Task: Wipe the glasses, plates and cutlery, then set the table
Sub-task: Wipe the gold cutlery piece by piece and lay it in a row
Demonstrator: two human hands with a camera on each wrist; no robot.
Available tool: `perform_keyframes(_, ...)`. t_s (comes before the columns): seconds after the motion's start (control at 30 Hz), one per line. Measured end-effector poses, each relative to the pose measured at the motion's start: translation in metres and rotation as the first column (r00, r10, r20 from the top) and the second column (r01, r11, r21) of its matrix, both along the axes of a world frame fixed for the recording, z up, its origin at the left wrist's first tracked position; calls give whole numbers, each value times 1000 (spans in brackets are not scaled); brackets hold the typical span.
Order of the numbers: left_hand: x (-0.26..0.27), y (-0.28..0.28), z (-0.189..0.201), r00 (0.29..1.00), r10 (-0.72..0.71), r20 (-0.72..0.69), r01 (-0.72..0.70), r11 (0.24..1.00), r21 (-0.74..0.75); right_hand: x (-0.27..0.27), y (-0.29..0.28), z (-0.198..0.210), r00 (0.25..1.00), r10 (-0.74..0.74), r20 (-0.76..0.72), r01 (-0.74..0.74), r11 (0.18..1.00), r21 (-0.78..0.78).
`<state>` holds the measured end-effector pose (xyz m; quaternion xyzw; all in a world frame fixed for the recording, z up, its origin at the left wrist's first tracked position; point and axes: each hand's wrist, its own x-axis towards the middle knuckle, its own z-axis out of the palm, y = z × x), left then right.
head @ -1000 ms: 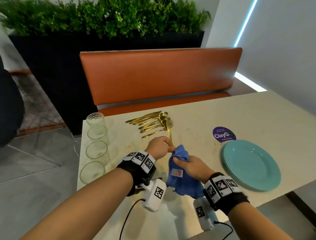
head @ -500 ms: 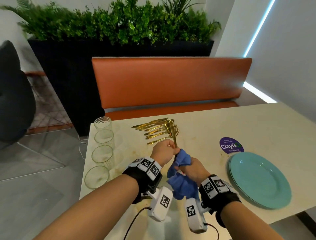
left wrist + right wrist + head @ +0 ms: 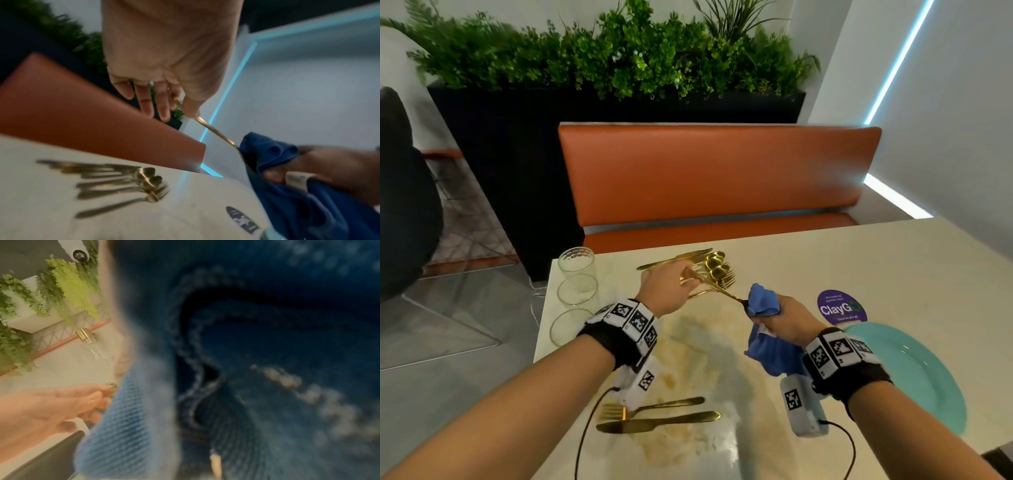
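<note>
1. Cutlery first: your left hand (image 3: 666, 289) pinches the handle of one gold piece (image 3: 717, 286) between thumb and fingers, lifted clear of the table (image 3: 825, 260). The left wrist view shows the thumb (image 3: 190, 105) pressed on the handle while the other fingers hang straighter.
2. Your right hand (image 3: 786, 320) clenches a blue cloth (image 3: 763, 301) bunched round the far end of that same piece, so its head is hidden and you cannot tell whether it is a fork or a spoon. Loose cloth hangs below your right wrist.
3. In the right wrist view the cloth (image 3: 267, 353) fills nearly everything, blurred; your left hand (image 3: 51, 405) shows at the lower left edge.
4. Just beyond your left hand lies the pile of gold cutlery (image 3: 714, 265), spoons and forks heaped together with knives behind.
5. Left of your left wrist, along the table edge, stand glasses (image 3: 577, 270) in a row, all upright.
6. Below your left wrist, near you, a gold fork (image 3: 654, 406) and a gold knife (image 3: 657, 422) lie side by side, close together, handles pointing toward your right arm.
7. To the right of your right wrist rest teal plates (image 3: 914, 373), partly covered by your forearm.
8. Just beyond your right hand, touching the plates' far rim in this view, sits a purple round sticker (image 3: 841, 308) on the table.
</note>
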<state>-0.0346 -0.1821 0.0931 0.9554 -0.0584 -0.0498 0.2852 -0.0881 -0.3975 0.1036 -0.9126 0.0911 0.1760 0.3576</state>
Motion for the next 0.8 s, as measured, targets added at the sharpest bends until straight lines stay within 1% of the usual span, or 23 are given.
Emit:
perform_keyframes(0.03,0,4,4,998,-59,24,57,996,75,4,-5,0,999,-33,25,33,999,-2)
perform_keyframes(0.07,0,7,4,995,-104,13,102,988,120,9,-10,0,993,-100,54,99,995,25)
perform_keyframes(0.1,0,8,4,991,-130,-33,134,981,141,14,-14,-1,979,-185,88,180,982,63)
perform_keyframes(0.13,-2,8,2,985,-136,-101,147,984,106,19,-17,-3,957,-262,121,252,964,89)
perform_keyframes(0.17,-4,7,-2,973,-137,-184,144,989,25,23,-20,-3,934,-329,140,316,943,106)
perform_keyframes(0.2,-8,3,-5,955,-132,-265,107,988,-108,28,-21,-4,906,-394,155,377,917,130)
perform_keyframes(0.23,-13,-4,-7,935,-117,-335,31,968,-251,30,-20,-6,878,-445,179,422,894,152)
perform_keyframes(0.27,-20,-12,-8,916,-99,-389,-54,930,-363,30,-17,-5,854,-485,189,455,872,181)
perform_keyframes(0.3,-25,-21,-10,902,-75,-424,-119,903,-412,32,-14,-9,839,-510,190,474,857,203)
perform_keyframes(0.33,-28,-31,-14,897,-53,-439,-154,893,-422,33,-9,-11,847,-508,157,465,850,247)
perform_keyframes(0.37,-32,-40,-19,896,-35,-442,-163,901,-403,33,-3,-15,864,-487,131,436,852,290)
perform_keyframes(0.4,-35,-48,-21,899,-25,-438,-156,915,-372,33,6,-17,856,-515,50,461,804,376)
perform_keyframes(0.43,-34,-54,-25,904,-16,-428,-139,935,-327,34,15,-19,861,-508,-18,459,761,458)
perform_keyframes(0.47,-33,-58,-28,913,-16,-408,-110,953,-283,32,22,-22,860,-507,-49,454,718,527)
perform_keyframes(0.5,-31,-61,-30,918,-14,-397,-86,969,-232,31,27,-24,865,-495,-88,454,693,560)
perform_keyframes(0.57,-27,-61,-33,913,12,-407,-68,990,-122,29,36,-28,919,-388,-74,367,768,525)
perform_keyframes(0.63,-26,-58,-41,900,10,-437,-37,998,-54,26,39,-30,961,-274,-41,262,850,457)
perform_keyframes(0.7,-26,-56,-49,873,-7,-487,-51,993,-106,27,36,-37,982,-185,-21,182,930,320)
perform_keyframes(0.73,-26,-55,-51,855,-37,-517,-44,989,-143,27,34,-40,987,-163,-12,161,956,247)
perform_keyframes(0.8,-22,-51,-52,823,-105,-558,1,983,-183,30,29,-45,988,-153,-8,152,974,169)
